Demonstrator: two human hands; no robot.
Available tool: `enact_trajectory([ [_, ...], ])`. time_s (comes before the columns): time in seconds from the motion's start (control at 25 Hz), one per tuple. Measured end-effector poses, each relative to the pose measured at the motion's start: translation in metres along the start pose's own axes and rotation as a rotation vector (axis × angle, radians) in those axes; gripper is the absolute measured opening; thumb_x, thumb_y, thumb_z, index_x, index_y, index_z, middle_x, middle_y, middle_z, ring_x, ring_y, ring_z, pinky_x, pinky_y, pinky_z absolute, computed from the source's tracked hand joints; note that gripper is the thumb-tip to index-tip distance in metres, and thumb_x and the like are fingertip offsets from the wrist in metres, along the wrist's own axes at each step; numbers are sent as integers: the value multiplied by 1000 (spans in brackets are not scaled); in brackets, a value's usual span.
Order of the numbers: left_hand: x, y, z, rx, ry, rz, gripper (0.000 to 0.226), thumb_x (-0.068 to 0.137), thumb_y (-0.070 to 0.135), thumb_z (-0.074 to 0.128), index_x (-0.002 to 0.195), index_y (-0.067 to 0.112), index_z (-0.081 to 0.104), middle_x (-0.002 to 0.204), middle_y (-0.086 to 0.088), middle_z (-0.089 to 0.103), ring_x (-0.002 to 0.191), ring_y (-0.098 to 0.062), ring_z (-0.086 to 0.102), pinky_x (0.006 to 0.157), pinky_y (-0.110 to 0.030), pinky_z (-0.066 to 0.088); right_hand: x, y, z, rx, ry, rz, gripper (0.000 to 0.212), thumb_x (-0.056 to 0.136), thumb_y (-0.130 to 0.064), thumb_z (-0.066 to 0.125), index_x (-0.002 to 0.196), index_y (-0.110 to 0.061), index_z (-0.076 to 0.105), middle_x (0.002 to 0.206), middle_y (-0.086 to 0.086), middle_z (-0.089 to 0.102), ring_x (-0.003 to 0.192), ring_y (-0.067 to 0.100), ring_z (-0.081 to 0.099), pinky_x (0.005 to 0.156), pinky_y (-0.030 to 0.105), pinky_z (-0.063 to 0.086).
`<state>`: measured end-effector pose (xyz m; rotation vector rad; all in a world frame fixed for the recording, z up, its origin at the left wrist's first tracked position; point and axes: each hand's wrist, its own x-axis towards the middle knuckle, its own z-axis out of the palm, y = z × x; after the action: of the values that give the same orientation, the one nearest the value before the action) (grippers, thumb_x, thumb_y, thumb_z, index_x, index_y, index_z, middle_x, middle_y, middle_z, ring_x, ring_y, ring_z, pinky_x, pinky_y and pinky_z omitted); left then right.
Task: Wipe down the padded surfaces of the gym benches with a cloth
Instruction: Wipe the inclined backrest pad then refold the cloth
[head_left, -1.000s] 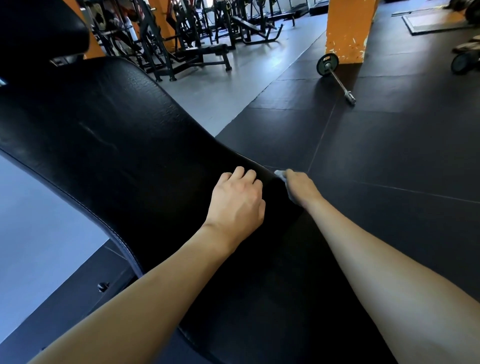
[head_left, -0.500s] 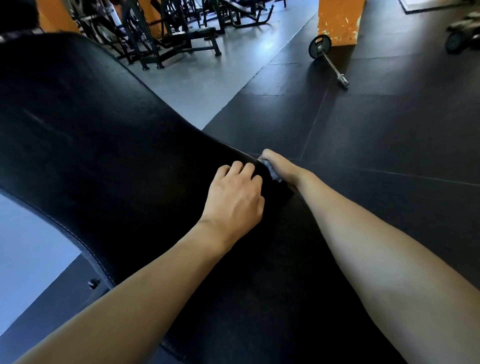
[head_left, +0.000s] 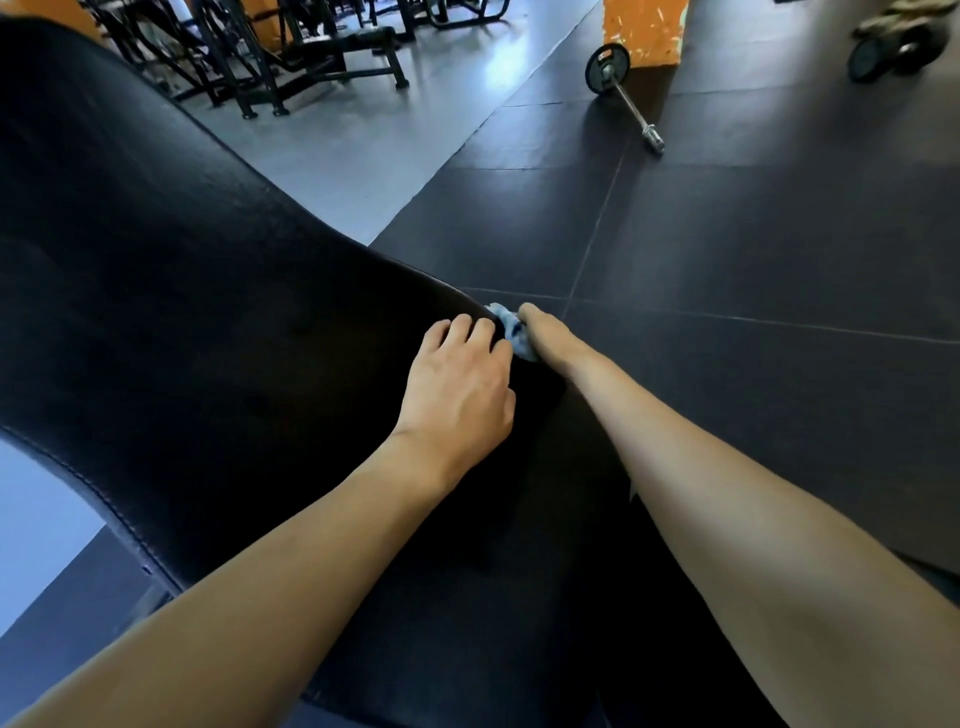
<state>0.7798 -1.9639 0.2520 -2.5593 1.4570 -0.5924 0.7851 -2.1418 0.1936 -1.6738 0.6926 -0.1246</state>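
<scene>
A black padded bench (head_left: 182, 312) curves across the left and centre of the head view. My left hand (head_left: 460, 384) rests on its top near the right edge, fingers curled over the pad. Just beyond it, my right hand (head_left: 545, 332) grips a small bunched light-blue cloth (head_left: 511, 327) against the bench's right side edge. Most of the cloth is hidden under that hand and behind the pad's edge.
Dark rubber floor tiles (head_left: 753, 260) lie to the right of the bench. A barbell with a plate (head_left: 623, 88) lies by an orange pillar (head_left: 644, 26). Black gym machines (head_left: 291, 57) stand at the back left on the grey floor. Dumbbells (head_left: 898, 41) sit far right.
My right hand with the cloth has slid back and forth a little along the bench's right edge. My left hand has stayed on the pad. The camera has tilted further down.
</scene>
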Motion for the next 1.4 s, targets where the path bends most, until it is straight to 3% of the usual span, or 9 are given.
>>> enact_trajectory([
  [0.36, -2, 41, 23, -57, -70, 74, 34, 91, 33, 50, 116, 16, 66, 133, -9, 59, 131, -29, 48, 118, -45, 31, -18, 90, -33, -66, -178, 10, 48, 84, -51, 39, 122, -34, 61, 140, -3, 59, 129, 20, 54, 115, 45, 36],
  [0.52, 0, 47, 29, -36, -61, 52, 37, 91, 33, 49, 118, 15, 65, 131, -9, 59, 128, -30, 49, 117, -47, 32, -35, 140, -44, 57, -140, 255, 45, 84, -73, 41, 113, -51, 68, 116, -11, 73, 100, 11, 70, 88, 41, 59],
  [0.68, -3, 52, 31, -29, -58, 34, 38, 89, 32, 48, 119, 13, 63, 128, -11, 60, 127, -32, 50, 118, -48, 31, -26, 136, -38, 201, -46, 227, 30, 92, -38, 43, 98, -29, 72, 96, -6, 73, 85, 6, 66, 77, 23, 49],
  [0.8, -4, 57, 32, -33, -75, 20, 43, 91, 31, 49, 128, 12, 59, 133, -11, 58, 136, -34, 45, 121, -49, 28, -26, 98, -35, 130, 64, 162, 27, 104, -26, 39, 79, -32, 48, 82, -13, 49, 70, 2, 45, 67, 14, 35],
  [0.92, -6, 60, 33, -33, -94, 2, 47, 93, 32, 47, 135, 12, 55, 140, -12, 55, 143, -35, 39, 122, -50, 26, -34, 116, -38, 85, 82, 193, 28, 103, -31, 36, 85, -30, 57, 84, -14, 59, 77, 3, 50, 71, 19, 40],
  [1.08, -5, 65, 35, -17, -109, -2, 46, 93, 33, 47, 133, 11, 55, 142, -14, 53, 144, -38, 37, 122, -52, 25, -56, 143, -48, -103, -4, 308, 55, 102, -43, 24, 138, -17, 55, 144, 8, 52, 134, 25, 46, 113, 43, 33],
  [1.2, -6, 67, 36, -9, -105, -5, 46, 93, 33, 46, 132, 11, 56, 141, -15, 54, 144, -39, 37, 122, -53, 24, -58, 127, -46, -36, 55, 222, 52, 100, -43, 38, 135, -10, 58, 136, 10, 59, 125, 26, 55, 109, 41, 41],
  [1.32, -5, 70, 40, -10, -85, -11, 48, 90, 31, 46, 132, 10, 56, 137, -15, 56, 143, -41, 37, 122, -53, 24, -55, 113, -37, 97, 181, 144, 38, 102, -26, 43, 121, -3, 66, 112, 9, 65, 98, 20, 61, 82, 31, 48],
  [1.4, -7, 71, 42, -15, -88, -14, 48, 90, 31, 46, 131, 9, 56, 136, -16, 56, 144, -41, 36, 122, -53, 24, -56, 113, -33, -22, 155, 137, 39, 105, -18, 34, 119, 4, 63, 117, 16, 63, 108, 28, 60, 89, 37, 45],
])
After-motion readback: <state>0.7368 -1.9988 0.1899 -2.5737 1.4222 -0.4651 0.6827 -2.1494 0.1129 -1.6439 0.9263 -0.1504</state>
